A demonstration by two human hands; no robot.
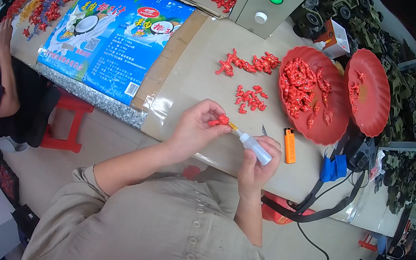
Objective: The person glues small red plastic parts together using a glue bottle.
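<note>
My left hand (195, 125) pinches a small red plastic figure (219, 121) between thumb and fingers. In my right hand (259, 164) is a white squeeze bottle (256, 148), tilted, its thin yellowish nozzle (233, 127) at or very near the figure; whether they touch I cannot tell. Beyond my hands lie a loose group of small red pieces (250, 99) and a row of larger red pieces (247, 63). A scalloped red plate (330, 130) heaped with red pieces (298, 84) stands to the right. Just right of my right hand rests an orange lighter (289, 146).
A second red plate (376, 104) leans beside the first. Black straps and a cable (311, 209) hang over the right table edge. Blue printed cardboard (118, 41) covers the left. A grey machine housing (260, 5) stands at the back. Another person's arm (6, 75) is far left.
</note>
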